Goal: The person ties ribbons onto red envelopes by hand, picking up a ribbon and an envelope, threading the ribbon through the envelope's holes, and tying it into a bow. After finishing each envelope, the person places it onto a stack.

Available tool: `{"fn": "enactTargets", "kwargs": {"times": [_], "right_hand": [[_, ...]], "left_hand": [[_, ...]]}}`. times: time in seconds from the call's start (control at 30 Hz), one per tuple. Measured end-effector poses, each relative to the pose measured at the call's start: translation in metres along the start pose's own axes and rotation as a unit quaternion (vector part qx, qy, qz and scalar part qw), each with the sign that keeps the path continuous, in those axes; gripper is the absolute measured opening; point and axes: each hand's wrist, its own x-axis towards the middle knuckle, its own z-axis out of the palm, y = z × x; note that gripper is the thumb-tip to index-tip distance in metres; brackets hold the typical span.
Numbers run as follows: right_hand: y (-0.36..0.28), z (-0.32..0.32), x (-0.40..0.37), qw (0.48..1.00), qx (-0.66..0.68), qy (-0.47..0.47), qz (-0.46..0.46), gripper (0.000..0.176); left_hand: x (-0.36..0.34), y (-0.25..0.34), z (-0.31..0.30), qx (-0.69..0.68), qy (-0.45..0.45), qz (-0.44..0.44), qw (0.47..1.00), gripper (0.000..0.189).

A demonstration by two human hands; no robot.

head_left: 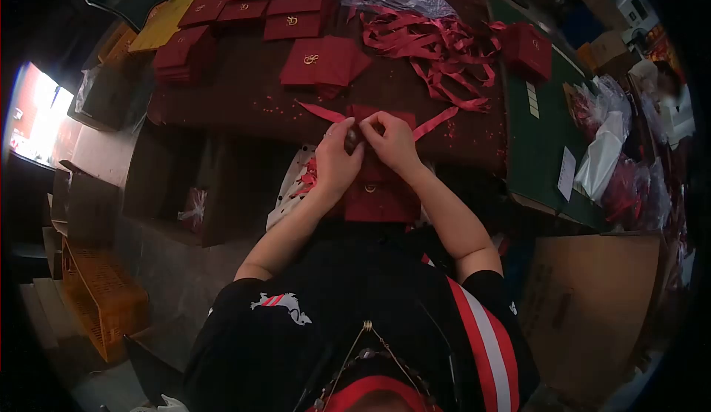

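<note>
A dark-covered table (237, 108) is spread across the upper middle of the frame; toward its upper right, a loose heap of red ribbons (426, 41) is piled; at centre, the left hand (338, 160) and right hand (394, 145) are held close together, fingers curled and thumbs bent inward — what, if anything, is gripped at the tips is hidden and cannot be told; a dark red pouch (396, 110) is seen at the table's near edge, partly covered by the hands; it is judged light, soft and easily creased, best held by its sides; a red ribbon strip (320, 111) is shown left of the fingers — limp, probably slippery, best pinched between fingertips.
</note>
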Motion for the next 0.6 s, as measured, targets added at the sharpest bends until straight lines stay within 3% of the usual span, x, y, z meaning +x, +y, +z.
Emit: {"fn": "enactTargets", "kwargs": {"times": [0.07, 0.17, 0.23, 0.33, 0.37, 0.43, 0.5, 0.6], "right_hand": [[0.006, 0.002, 0.000, 1.000, 0.016, -0.002, -0.009, 0.023], [0.014, 0.009, -0.001, 0.999, 0.009, 0.020, -0.043, 0.021], [0.017, 0.012, 0.002, 0.980, -0.074, 0.078, -0.167, 0.019], [0.018, 0.011, 0.004, 0.961, -0.105, 0.075, -0.243, 0.017], [0.017, 0.010, 0.003, 0.962, -0.105, 0.075, -0.242, 0.017], [0.013, 0.008, 0.002, 0.990, -0.047, 0.036, -0.130, 0.017], [0.012, 0.001, 0.004, 0.994, -0.029, 0.020, -0.101, 0.017], [0.016, -0.010, 0.012, 0.999, -0.001, 0.006, -0.052, 0.017]], "left_hand": [[0.000, 0.002, -0.003, -0.037, -0.038, -0.062, 0.997, 0.048], [-0.002, 0.001, -0.001, -0.052, -0.031, -0.060, 0.996, 0.049], [-0.004, 0.003, -0.001, -0.040, -0.038, -0.075, 0.996, 0.049], [-0.006, 0.011, -0.003, -0.017, -0.042, -0.064, 0.997, 0.049], [-0.007, 0.012, -0.003, -0.006, -0.040, -0.039, 0.998, 0.048], [-0.006, 0.012, -0.002, 0.004, -0.044, -0.029, 0.999, 0.047], [-0.003, 0.008, -0.004, 0.015, -0.050, -0.020, 0.998, 0.046], [0.017, -0.009, -0.020, -0.147, -0.154, -0.058, 0.975, 0.039]]}}
